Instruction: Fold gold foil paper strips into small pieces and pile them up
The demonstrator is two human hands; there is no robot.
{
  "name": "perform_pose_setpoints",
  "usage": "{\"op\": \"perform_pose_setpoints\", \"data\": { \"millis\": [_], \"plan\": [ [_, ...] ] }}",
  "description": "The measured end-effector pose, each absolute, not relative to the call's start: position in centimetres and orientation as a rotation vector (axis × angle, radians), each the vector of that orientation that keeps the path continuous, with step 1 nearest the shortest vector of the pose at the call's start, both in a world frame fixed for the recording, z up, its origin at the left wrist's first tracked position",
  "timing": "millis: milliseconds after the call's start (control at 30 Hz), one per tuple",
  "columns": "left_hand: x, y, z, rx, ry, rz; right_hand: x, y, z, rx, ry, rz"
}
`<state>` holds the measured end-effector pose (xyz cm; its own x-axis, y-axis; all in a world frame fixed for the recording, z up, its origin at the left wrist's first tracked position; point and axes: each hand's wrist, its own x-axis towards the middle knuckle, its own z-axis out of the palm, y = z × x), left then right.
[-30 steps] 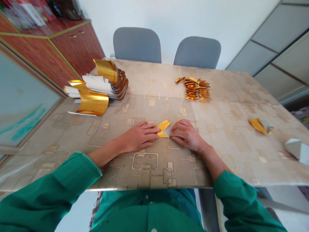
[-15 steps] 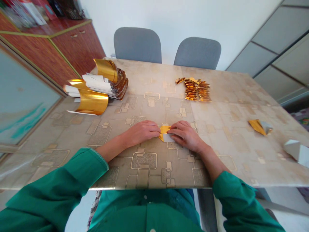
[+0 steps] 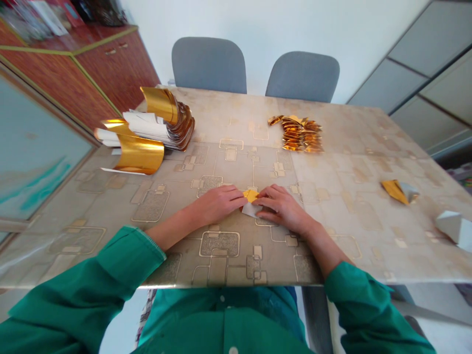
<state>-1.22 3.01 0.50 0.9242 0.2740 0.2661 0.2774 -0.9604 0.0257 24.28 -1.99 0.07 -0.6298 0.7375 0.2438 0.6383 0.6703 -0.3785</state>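
Observation:
Between my hands, low over the patterned tablecloth, is a small piece of gold foil paper (image 3: 251,195), partly folded, with its white back showing on the near side. My left hand (image 3: 222,202) pinches its left edge with thumb and fingers. From the other side my right hand (image 3: 279,206) grips the right edge, fingers bent over the fold. The fingertips hide both ends of the paper.
At the left lies a stack of curled gold and white paper sheets (image 3: 147,130). Folded gold pieces (image 3: 301,135) sit in rows at the back. On the right are a gold folded piece (image 3: 395,191) and a white paper piece (image 3: 457,228). Two grey chairs (image 3: 209,65) stand beyond the table.
The gold paper has been folded further: less gold shows, and its white part is now a slanted flap on the near side. Both hands have stayed almost in place.

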Motion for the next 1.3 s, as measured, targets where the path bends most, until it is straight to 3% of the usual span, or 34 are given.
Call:
{"op": "perform_pose_setpoints", "data": {
  "millis": [233, 500, 1300],
  "plan": [
    [0.2, 0.6, 1.0, -3.015, -0.764, -0.325, 23.7, -1.9, -0.3, -1.118, -2.458, 0.331],
    [0.1, 0.3, 0.4, -2.885, -0.791, -0.301, 24.2, -2.2, 0.7, -1.048, -2.486, 0.464],
    [1.2, -1.2, 0.0, -2.918, -1.223, -0.601, 22.6, -2.2, -0.6, -1.301, -2.285, 0.501]
  ]
}}
